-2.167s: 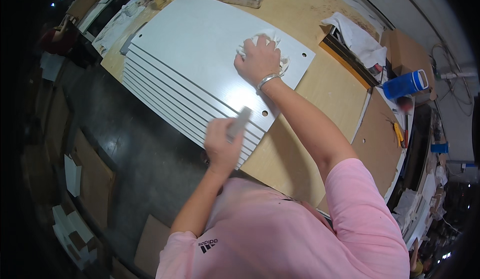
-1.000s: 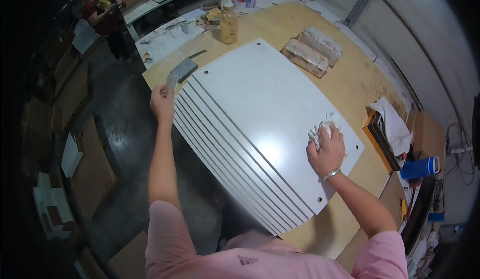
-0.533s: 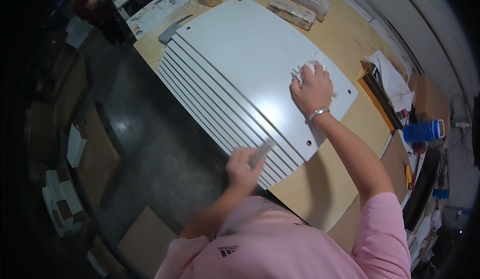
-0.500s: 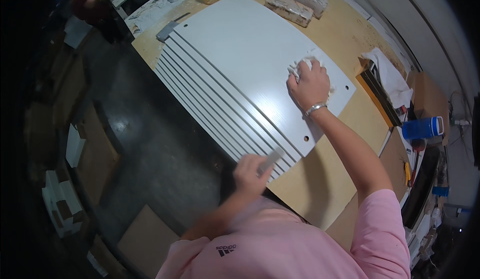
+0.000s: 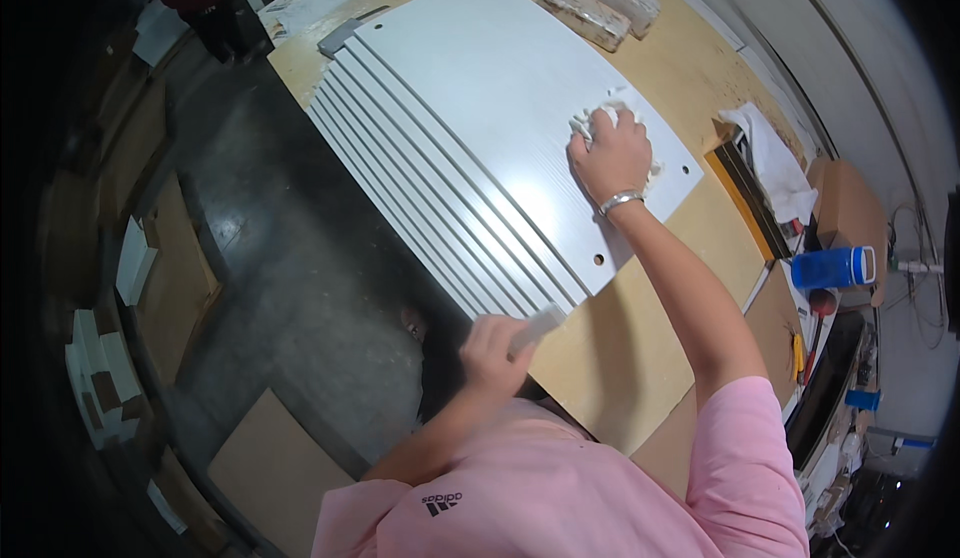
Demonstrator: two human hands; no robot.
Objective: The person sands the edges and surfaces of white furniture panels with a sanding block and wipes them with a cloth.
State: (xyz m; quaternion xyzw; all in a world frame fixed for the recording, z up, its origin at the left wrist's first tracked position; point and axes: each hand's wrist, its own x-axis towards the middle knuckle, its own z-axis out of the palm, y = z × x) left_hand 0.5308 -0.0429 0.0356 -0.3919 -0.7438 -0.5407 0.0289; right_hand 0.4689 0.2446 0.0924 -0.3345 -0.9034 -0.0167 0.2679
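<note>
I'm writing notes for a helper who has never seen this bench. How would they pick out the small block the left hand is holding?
Start at the stack of white panels fanned out on the plywood workbench. Follow its stepped edges to the near end, where the left hand grips a small pale block against them. Unlike the crumpled white rag under the right hand, it is firm and straight-edged.

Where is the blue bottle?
In the head view, the blue bottle lies on its side at the bench's right edge, right of the white panels.
</note>
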